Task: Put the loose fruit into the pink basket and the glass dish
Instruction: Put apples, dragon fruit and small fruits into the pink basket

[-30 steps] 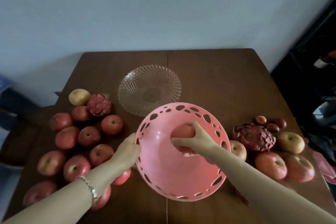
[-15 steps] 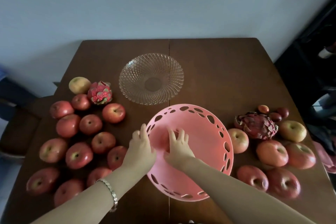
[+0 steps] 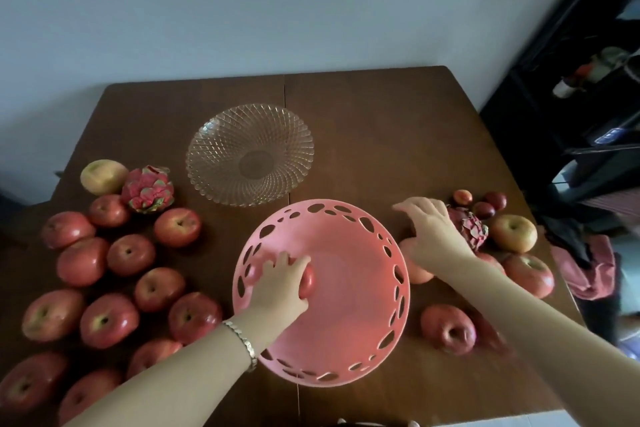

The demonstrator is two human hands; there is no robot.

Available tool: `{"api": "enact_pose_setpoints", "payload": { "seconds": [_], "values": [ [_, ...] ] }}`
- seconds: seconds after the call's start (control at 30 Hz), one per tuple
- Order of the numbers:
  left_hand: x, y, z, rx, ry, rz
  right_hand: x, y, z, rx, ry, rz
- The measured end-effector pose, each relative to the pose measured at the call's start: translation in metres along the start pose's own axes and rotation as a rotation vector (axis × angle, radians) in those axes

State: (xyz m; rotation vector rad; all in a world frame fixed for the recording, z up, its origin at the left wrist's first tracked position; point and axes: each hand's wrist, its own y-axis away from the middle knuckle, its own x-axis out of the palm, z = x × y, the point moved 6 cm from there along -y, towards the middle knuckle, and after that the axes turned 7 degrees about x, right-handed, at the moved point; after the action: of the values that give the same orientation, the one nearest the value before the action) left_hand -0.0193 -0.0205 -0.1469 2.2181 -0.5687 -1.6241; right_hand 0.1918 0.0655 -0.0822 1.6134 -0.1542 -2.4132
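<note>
My left hand [image 3: 277, 284] is inside the basket [image 3: 349, 308], fingers wrapped over an apple [image 3: 307, 279] on the basket's left wall. Right hand [image 3: 431, 236] is outside, fingers spread loose over another apple [image 3: 417, 270] beside the rim, next to a dragon fruit [image 3: 469, 227]. Dish [image 3: 249, 154] sits just behind the basket, w/ loose fruit both sides on the table [image 3: 381, 135].

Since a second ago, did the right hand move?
Yes. The right hand left the round pink plastic basket and went right, over the apples beside the dark dragon fruit.

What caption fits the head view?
Left hand sets an apple in the pink basket; right hand reaches for fruit beside it.
</note>
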Motion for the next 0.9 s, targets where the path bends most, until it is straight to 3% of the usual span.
{"api": "enact_pose_setpoints", "payload": {
  "seconds": [0.1,0.17,0.43,0.53,0.63,0.77,0.9],
  "values": [
    [-0.004,-0.003,0.0,0.018,-0.008,-0.066,0.028,0.008,-0.029,-0.022,0.363,0.277],
    [-0.008,-0.007,0.0,0.03,0.008,-0.106,0.047,0.015,-0.036,-0.097,0.525,0.331],
    [-0.007,-0.013,-0.005,0.078,-0.009,-0.098,0.032,0.017,-0.03,-0.111,0.43,0.101],
    [-0.004,-0.016,-0.002,0.083,0.029,-0.107,-0.005,0.025,-0.022,-0.067,0.218,-0.136],
    [-0.003,-0.017,-0.002,0.091,0.066,-0.147,-0.029,0.03,0.008,-0.185,0.016,-0.232],
    [-0.004,-0.017,-0.002,0.097,0.048,-0.15,0.018,0.024,0.044,-0.351,0.067,0.054],
    [-0.005,-0.017,-0.001,0.081,0.081,-0.137,0.078,0.017,0.062,-0.302,0.248,0.278]
  ]
}}
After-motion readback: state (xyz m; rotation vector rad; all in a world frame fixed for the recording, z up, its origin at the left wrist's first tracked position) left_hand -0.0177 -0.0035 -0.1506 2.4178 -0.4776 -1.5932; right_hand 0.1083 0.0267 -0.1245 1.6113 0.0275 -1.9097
